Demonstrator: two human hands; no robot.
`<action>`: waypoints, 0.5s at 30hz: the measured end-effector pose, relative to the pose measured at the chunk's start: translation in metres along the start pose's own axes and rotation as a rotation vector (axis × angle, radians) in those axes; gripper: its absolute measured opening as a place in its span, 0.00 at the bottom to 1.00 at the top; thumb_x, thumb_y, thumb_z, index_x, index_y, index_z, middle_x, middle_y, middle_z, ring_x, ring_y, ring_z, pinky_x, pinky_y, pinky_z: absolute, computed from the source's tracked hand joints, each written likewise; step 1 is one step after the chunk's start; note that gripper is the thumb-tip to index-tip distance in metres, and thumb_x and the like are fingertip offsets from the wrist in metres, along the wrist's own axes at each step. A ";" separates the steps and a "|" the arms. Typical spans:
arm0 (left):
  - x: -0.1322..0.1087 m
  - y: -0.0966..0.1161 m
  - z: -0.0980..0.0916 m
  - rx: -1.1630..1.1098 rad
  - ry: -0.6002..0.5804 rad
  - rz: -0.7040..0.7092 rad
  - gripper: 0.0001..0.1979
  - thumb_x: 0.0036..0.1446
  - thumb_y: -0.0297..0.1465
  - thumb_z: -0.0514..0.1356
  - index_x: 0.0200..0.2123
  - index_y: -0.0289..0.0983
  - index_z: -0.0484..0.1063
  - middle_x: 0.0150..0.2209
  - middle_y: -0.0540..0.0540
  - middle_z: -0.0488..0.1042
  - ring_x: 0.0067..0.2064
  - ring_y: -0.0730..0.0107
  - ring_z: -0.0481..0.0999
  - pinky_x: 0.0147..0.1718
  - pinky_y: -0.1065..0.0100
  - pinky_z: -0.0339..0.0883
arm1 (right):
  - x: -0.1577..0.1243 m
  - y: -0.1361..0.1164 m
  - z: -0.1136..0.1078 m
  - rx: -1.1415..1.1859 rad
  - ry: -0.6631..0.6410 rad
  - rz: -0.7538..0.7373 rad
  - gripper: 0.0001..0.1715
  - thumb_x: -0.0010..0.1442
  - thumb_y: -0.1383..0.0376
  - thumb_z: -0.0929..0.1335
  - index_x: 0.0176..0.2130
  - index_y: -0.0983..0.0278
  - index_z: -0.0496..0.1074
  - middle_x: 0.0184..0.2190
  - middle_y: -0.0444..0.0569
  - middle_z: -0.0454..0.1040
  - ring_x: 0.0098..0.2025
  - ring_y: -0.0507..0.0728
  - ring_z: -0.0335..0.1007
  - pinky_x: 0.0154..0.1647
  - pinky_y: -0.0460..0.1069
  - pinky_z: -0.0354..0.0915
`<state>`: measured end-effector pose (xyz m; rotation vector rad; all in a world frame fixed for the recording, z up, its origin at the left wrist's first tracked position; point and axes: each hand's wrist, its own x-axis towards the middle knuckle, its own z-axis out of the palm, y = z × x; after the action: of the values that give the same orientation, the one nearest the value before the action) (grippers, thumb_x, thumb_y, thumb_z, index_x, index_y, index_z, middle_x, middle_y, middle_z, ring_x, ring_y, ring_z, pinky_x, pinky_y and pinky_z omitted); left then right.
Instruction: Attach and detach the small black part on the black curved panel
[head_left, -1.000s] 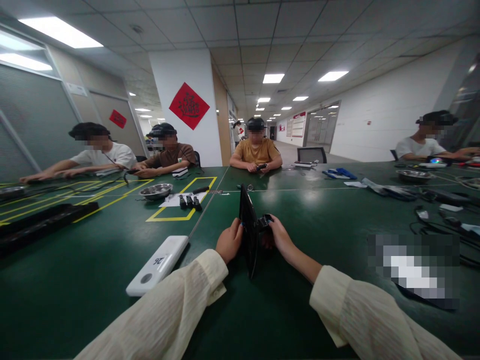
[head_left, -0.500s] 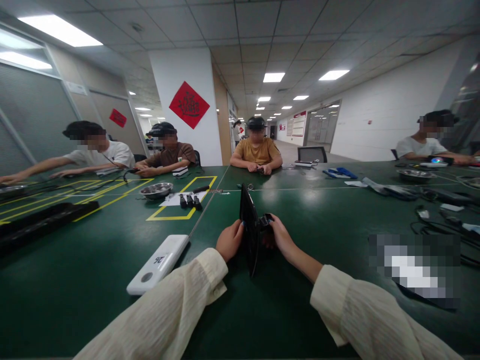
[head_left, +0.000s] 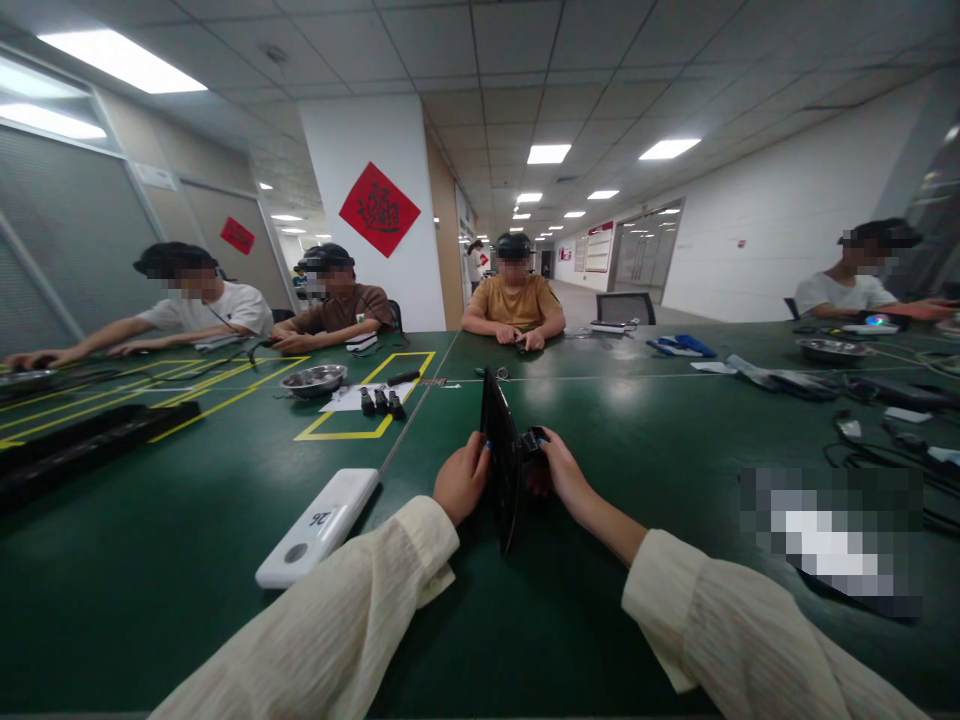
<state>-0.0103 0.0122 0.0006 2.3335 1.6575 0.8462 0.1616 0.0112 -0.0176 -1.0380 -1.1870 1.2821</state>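
Observation:
A thin black panel (head_left: 501,450) stands on edge on the green table (head_left: 225,520), seen nearly edge-on. My left hand (head_left: 461,482) is closed against its left face and steadies it. My right hand (head_left: 561,474) is curled on the right side, its fingers on a small black part (head_left: 531,441) fixed to the panel. Both arms wear cream sleeves. What lies between my right fingers and the panel is partly hidden.
A white power bank (head_left: 319,526) lies left of my left arm. Farther left are a metal bowl (head_left: 315,380), small black parts (head_left: 379,402) in a yellow outline and a long black bar (head_left: 90,440). Cables (head_left: 877,440) lie right. Several people sit around the table.

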 end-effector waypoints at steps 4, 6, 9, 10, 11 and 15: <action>-0.001 -0.002 0.002 0.032 -0.006 0.000 0.15 0.62 0.36 0.40 0.43 0.37 0.60 0.35 0.43 0.73 0.38 0.66 0.73 0.35 0.69 0.60 | -0.001 -0.003 0.001 -0.007 0.003 0.010 0.29 0.57 0.57 0.56 0.56 0.63 0.51 0.15 0.41 0.67 0.16 0.53 0.63 0.13 0.43 0.51; -0.001 -0.003 0.003 0.046 0.000 0.000 0.14 0.61 0.35 0.40 0.44 0.37 0.60 0.36 0.43 0.73 0.39 0.66 0.73 0.36 0.69 0.60 | -0.002 -0.005 0.002 -0.012 0.016 0.017 0.29 0.57 0.58 0.55 0.57 0.64 0.51 0.15 0.42 0.67 0.15 0.53 0.63 0.13 0.43 0.52; 0.001 -0.004 0.003 0.073 0.015 0.010 0.15 0.62 0.35 0.40 0.43 0.37 0.61 0.37 0.42 0.73 0.40 0.66 0.72 0.37 0.69 0.60 | -0.003 -0.007 0.003 -0.012 0.022 0.027 0.29 0.57 0.59 0.55 0.57 0.65 0.51 0.14 0.42 0.66 0.15 0.53 0.62 0.13 0.43 0.51; 0.001 -0.004 0.003 0.079 0.013 0.013 0.15 0.62 0.35 0.40 0.43 0.37 0.62 0.36 0.43 0.73 0.40 0.66 0.73 0.36 0.69 0.60 | -0.003 -0.008 0.003 -0.010 0.018 0.028 0.29 0.57 0.59 0.55 0.57 0.65 0.50 0.14 0.41 0.66 0.14 0.53 0.62 0.13 0.43 0.51; 0.002 -0.004 0.003 0.082 0.006 0.016 0.16 0.62 0.36 0.40 0.41 0.37 0.62 0.35 0.43 0.73 0.39 0.66 0.73 0.36 0.70 0.60 | -0.003 -0.008 0.003 -0.006 0.012 0.027 0.29 0.57 0.59 0.55 0.57 0.65 0.50 0.14 0.41 0.66 0.14 0.53 0.62 0.13 0.43 0.51; 0.001 -0.001 0.000 0.103 -0.020 -0.002 0.17 0.62 0.36 0.38 0.40 0.37 0.63 0.34 0.44 0.73 0.38 0.66 0.73 0.34 0.70 0.59 | -0.003 -0.006 0.002 -0.002 0.002 0.010 0.29 0.57 0.59 0.55 0.57 0.64 0.51 0.14 0.41 0.66 0.14 0.53 0.62 0.13 0.43 0.51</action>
<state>-0.0109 0.0131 0.0010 2.3992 1.7342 0.7513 0.1605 0.0081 -0.0118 -1.0481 -1.1834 1.2879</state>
